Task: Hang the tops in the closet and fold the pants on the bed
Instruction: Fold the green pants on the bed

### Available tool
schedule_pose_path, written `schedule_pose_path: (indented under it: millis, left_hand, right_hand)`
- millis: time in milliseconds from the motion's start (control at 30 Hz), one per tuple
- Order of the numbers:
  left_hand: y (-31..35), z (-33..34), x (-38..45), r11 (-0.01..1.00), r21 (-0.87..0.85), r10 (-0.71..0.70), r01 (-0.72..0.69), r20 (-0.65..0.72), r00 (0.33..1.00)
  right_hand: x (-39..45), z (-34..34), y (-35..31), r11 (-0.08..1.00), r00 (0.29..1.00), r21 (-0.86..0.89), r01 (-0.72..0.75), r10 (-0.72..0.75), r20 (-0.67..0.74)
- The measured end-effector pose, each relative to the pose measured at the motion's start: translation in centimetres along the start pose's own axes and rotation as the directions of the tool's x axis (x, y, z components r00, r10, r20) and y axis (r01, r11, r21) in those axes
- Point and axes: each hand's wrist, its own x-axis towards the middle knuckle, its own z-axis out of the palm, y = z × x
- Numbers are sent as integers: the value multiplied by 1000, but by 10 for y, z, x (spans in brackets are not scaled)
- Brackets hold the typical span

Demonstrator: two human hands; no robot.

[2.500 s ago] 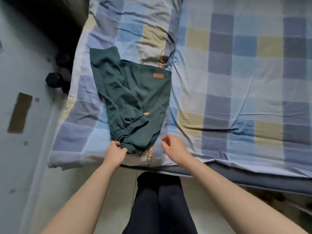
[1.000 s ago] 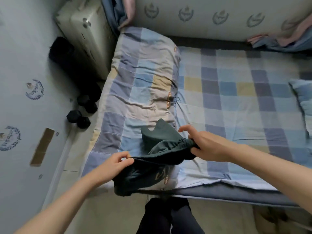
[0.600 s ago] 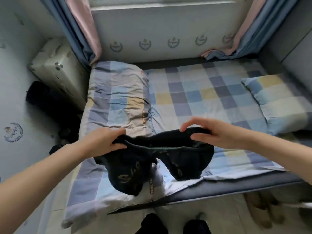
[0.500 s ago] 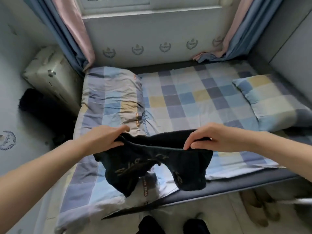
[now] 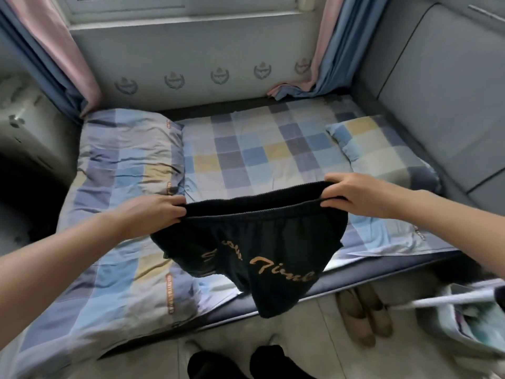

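Note:
A pair of dark pants [image 5: 254, 250] with gold lettering hangs in the air above the front edge of the checked bed [image 5: 262, 160]. My left hand [image 5: 153, 212] pinches the left end of the elastic waistband. My right hand [image 5: 360, 195] grips the right end, and the waistband is stretched wide between them. The folded legs droop down past the mattress edge.
A folded checked quilt [image 5: 123, 187] lies on the bed's left part and a pillow [image 5: 379, 151] at the right. Slippers [image 5: 363, 315] sit on the floor under the bed edge, a basket [image 5: 470, 318] at lower right. Curtains and a window wall stand behind.
The pants were picked up off the quilt and lifted. Both hands have spread apart, pulling the waistband out wide. The view has risen to show the whole bed.

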Motion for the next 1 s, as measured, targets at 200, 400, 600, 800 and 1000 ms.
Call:
schedule_pose_path:
  millis: [200,400,600,800,1000]
  left_hand:
    - [13,-15,36,971,9,-236,238,177,956]
    - [6,-3,17,902,23,-430,430,119,895]
    - [2,38,15,768,-120,-616,629,134,777]
    - [26,89,3,873,47,-450,485,459,766]
    - [29,112,-24,970,-30,-235,242,150,960]
  right_hand:
    - [-14,2,39,997,999,-77,20,-18,28]
    - [-29,19,48,936,986,-314,158,-168,-5]
    - [-28,55,36,915,968,-318,248,-243,56]
    - [-29,116,11,896,920,-244,372,-320,226]
    - [-25,148,12,935,954,-243,260,-210,213]
